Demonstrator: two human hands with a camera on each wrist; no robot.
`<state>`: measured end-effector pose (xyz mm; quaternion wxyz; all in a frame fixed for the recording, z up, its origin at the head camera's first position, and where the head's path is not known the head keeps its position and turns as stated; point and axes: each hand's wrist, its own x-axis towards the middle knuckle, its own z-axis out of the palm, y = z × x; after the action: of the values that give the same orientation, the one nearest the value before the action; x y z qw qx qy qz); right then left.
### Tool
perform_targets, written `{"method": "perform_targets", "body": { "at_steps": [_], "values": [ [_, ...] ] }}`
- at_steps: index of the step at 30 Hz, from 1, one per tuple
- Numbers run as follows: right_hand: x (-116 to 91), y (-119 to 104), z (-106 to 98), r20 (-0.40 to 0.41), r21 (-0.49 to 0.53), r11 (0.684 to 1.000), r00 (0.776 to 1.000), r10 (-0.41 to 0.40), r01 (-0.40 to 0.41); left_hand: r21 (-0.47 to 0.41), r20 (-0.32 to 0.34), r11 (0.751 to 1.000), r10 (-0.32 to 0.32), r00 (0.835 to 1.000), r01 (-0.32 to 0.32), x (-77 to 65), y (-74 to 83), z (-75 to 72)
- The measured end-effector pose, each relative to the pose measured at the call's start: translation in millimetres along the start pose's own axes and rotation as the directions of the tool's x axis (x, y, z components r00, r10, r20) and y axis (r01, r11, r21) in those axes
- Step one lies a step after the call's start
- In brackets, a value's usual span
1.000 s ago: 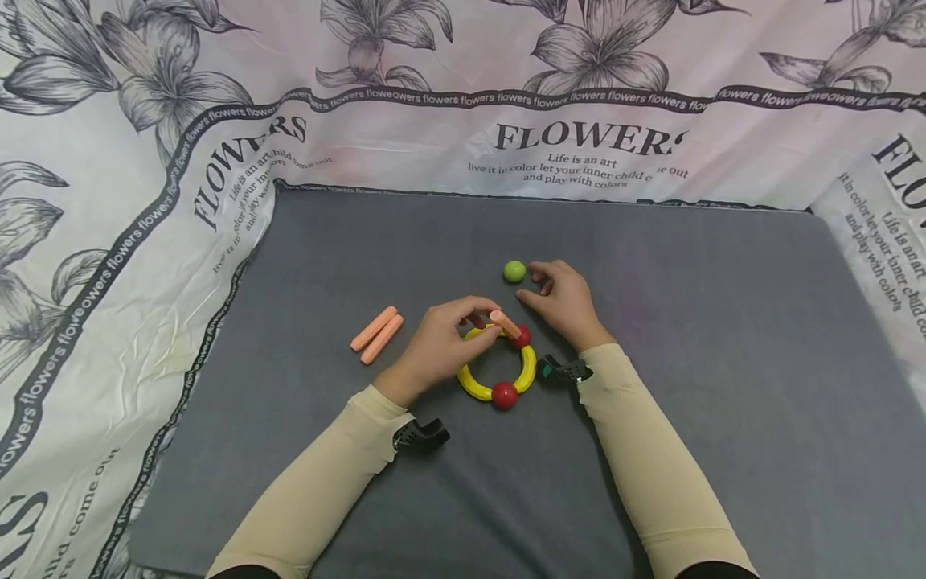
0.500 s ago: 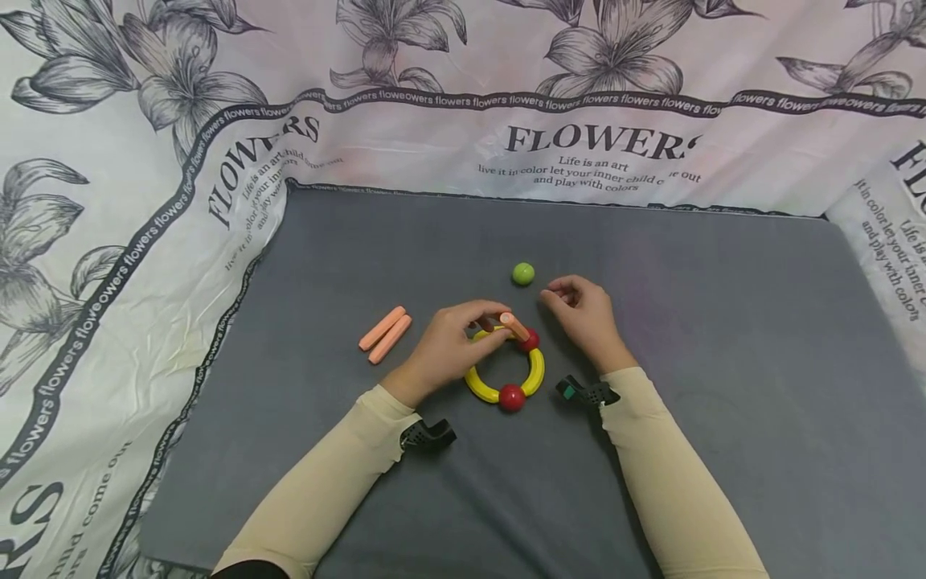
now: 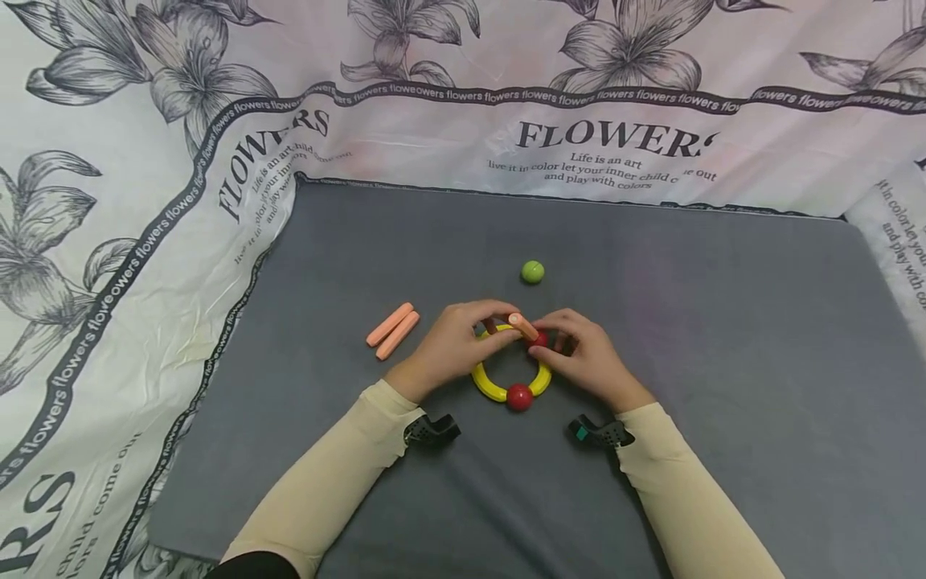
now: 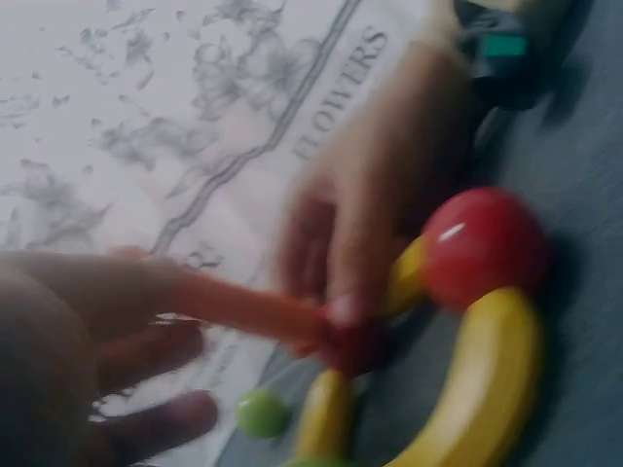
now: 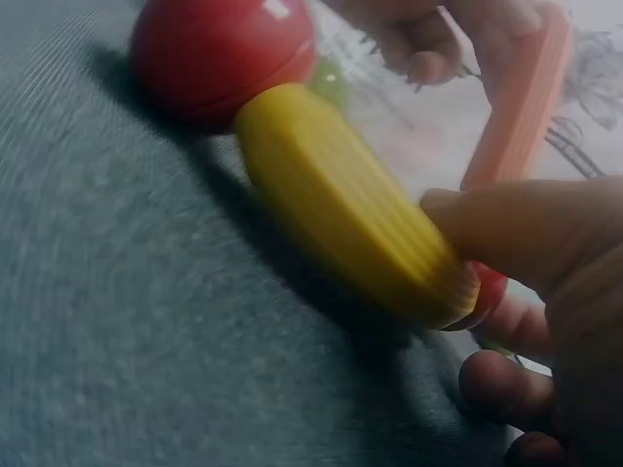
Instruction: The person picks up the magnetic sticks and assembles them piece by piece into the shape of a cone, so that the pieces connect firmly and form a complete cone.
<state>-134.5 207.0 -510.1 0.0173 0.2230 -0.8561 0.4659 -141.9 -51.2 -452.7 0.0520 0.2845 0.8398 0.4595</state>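
A ring of curved yellow pieces (image 3: 489, 390) and red balls lies on the grey table. One red ball (image 3: 519, 397) is at its near side. The other red ball (image 3: 537, 341) is at its far right, partly covered. My left hand (image 3: 463, 342) pinches an orange stick (image 3: 522, 326) between thumb and fingers, tilted, its lower end at that far red ball. My right hand (image 3: 589, 354) grips this ball between thumb and fingers; in the right wrist view the thumb lies beside the end of a yellow piece (image 5: 341, 204). The left hand hides the ring's upper left.
Two orange sticks (image 3: 393, 330) lie side by side left of the ring. A green ball (image 3: 533, 272) sits beyond the hands. White flower-print cloth (image 3: 434, 145) borders the grey table (image 3: 723, 362) at the back and sides.
My right hand has moved from beside the green ball back toward me and taken hold of the far red ball. My left hand keeps the orange stick in nearly the same place.
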Motion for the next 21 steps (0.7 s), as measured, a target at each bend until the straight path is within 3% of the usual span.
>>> {"method": "perform_targets", "body": {
  "at_steps": [3, 5, 7, 9, 11, 14, 17, 19, 21],
  "values": [
    [-0.7, -0.6, -0.2, -0.015, -0.047, 0.999, 1.0, 0.001, -0.001, 0.065, 0.085, 0.994, -0.091, 0.992, 0.085, 0.4, -0.7, -14.9],
    [-0.8, -1.0, -0.5, -0.023, -0.04, 0.999, 1.0, 0.01, -0.011, 0.171, 0.085, 0.977, -0.14, 0.987, 0.124, -0.1, -6.2, -30.0],
    [-0.8, -0.5, -0.1, -0.032, -0.031, 0.999, 0.999, 0.018, -0.019, 0.311, 0.043, 0.937, -0.181, 0.983, 0.159, -2.1, -16.0, -47.5],
    [-0.6, 0.1, 0.5, -0.038, -0.022, 1.0, 0.999, 0.021, -0.022, 0.416, -0.012, 0.88, -0.248, 0.969, 0.23, -6.4, -27.3, -65.9],
    [-0.3, 0.6, 0.7, -0.041, -0.015, 1.0, 0.999, 0.024, -0.024, 0.463, -0.035, 0.828, -0.341, 0.939, 0.318, -12.7, -37.2, -83.2],
    [-0.3, 0.2, 0.1, -0.045, -0.007, 1.0, 0.999, 0.028, -0.028, 0.438, 0.013, 0.787, -0.489, 0.872, 0.435, -21.7, -47.0, -102.1],
    [-0.9, 0.4, -0.8, -0.057, -0.002, 0.999, 0.998, 0.036, -0.037, 0.404, 0.101, 0.77, -0.573, 0.813, 0.493, -24.6, -51.9, -110.1],
    [-1.5, 0.1, -1.4, -0.065, -0.002, 0.999, 0.997, 0.038, -0.039, 0.389, 0.147, 0.766, -0.599, 0.787, 0.511, -23.6, -53.1, -110.8],
    [-2.4, 0.3, -1.8, -0.072, -0.007, 0.999, 0.997, 0.036, -0.036, 0.383, 0.17, 0.765, -0.609, 0.775, 0.517, -21.8, -53.5, -109.9]
  ]
}}
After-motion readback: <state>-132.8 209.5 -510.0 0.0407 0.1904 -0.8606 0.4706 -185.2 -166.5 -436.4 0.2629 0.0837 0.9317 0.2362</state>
